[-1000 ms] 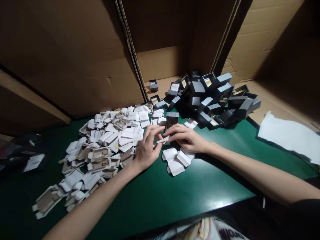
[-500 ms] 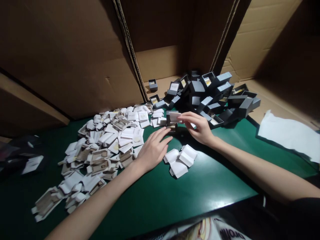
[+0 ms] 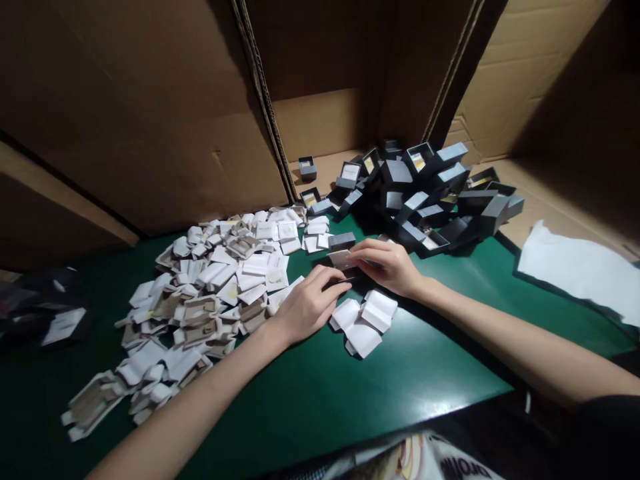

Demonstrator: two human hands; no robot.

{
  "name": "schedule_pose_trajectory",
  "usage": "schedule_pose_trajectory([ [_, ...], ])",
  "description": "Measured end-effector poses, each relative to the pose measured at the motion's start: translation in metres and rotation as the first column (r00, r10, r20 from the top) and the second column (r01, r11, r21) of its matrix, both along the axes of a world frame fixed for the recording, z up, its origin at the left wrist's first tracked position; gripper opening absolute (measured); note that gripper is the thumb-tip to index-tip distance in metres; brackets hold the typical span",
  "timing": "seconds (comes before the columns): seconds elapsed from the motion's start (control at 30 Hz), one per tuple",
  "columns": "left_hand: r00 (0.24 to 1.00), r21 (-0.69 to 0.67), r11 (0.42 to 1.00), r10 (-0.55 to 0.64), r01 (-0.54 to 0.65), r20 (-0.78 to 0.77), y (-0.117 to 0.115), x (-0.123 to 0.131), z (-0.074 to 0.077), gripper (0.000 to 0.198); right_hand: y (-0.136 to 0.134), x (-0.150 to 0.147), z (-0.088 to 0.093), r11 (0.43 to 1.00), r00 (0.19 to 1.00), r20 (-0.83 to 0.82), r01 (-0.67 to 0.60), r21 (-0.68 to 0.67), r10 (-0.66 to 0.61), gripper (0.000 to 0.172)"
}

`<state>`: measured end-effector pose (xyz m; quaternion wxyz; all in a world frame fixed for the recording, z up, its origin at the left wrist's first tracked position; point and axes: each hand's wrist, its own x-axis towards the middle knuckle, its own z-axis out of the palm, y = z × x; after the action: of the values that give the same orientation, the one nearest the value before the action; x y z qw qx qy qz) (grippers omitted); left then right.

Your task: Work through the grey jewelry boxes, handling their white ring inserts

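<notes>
My right hand (image 3: 387, 268) pinches a small white folded card insert (image 3: 339, 259) between thumb and fingers. Just in front of it is my left hand (image 3: 316, 297), its fingers closed at the dark edge of a small black box. The upturned lid of that box (image 3: 343, 241) shows behind the white insert; most of its base is hidden by my fingers. A few white folded card inserts (image 3: 364, 337) lie on the green tabletop (image 3: 400, 380) below my hands.
A large heap of white and grey-backed card inserts (image 3: 200, 277) spreads to the left. Open black boxes (image 3: 425, 193) are piled at the back right, near cardboard walls (image 3: 140, 113). White sheet material (image 3: 580, 273) lies at right, dark items (image 3: 45, 307) at far left.
The white insert has moved down and slightly left in my right hand, and has tilted. My left fingers have curled closed at the box, which has shifted nearer to me.
</notes>
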<state>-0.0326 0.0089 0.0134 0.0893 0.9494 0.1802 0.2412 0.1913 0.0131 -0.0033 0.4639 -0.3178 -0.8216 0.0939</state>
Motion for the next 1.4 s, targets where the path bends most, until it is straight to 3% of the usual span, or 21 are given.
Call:
schedule_pose_trajectory([
  [0.37, 0.995, 0.035, 0.996, 0.079, -0.081, 0.063, 0.000, -0.003, -0.003, 0.035, -0.005, -0.003, 0.007, 0.989, 1.000, -0.004, -0.023, -0.144, 0.022, 0.033],
  [0.57, 0.986, 0.077, 0.990, 0.112, -0.122, 0.126, 0.001, -0.002, -0.004, 0.048, -0.003, -0.003, 0.003, 1.000, 0.981, 0.195, -0.008, -0.025, 0.012, 0.044],
  [0.77, 0.985, 0.113, 0.983, 0.128, -0.141, 0.114, 0.000, -0.001, -0.002, 0.046, -0.007, -0.001, 0.010, 0.986, 0.971, 0.200, 0.106, 0.130, -0.130, 0.033],
  [0.87, 0.987, 0.116, 0.984, 0.125, -0.137, 0.105, -0.001, -0.001, -0.003, 0.045, -0.008, 0.000, 0.015, 0.978, 0.963, 0.233, 0.095, 0.188, -0.138, 0.030],
  [1.03, 0.989, 0.101, 0.987, 0.119, -0.128, 0.083, -0.001, -0.002, -0.003, 0.039, -0.009, -0.001, 0.014, 0.991, 0.906, 0.418, 0.019, 0.129, -0.072, 0.033],
  [1.4, 0.990, 0.036, 0.993, 0.108, -0.111, 0.093, -0.001, -0.001, -0.002, 0.041, -0.013, -0.007, 0.016, 0.986, 0.797, 0.581, 0.134, 0.096, -0.165, 0.031],
])
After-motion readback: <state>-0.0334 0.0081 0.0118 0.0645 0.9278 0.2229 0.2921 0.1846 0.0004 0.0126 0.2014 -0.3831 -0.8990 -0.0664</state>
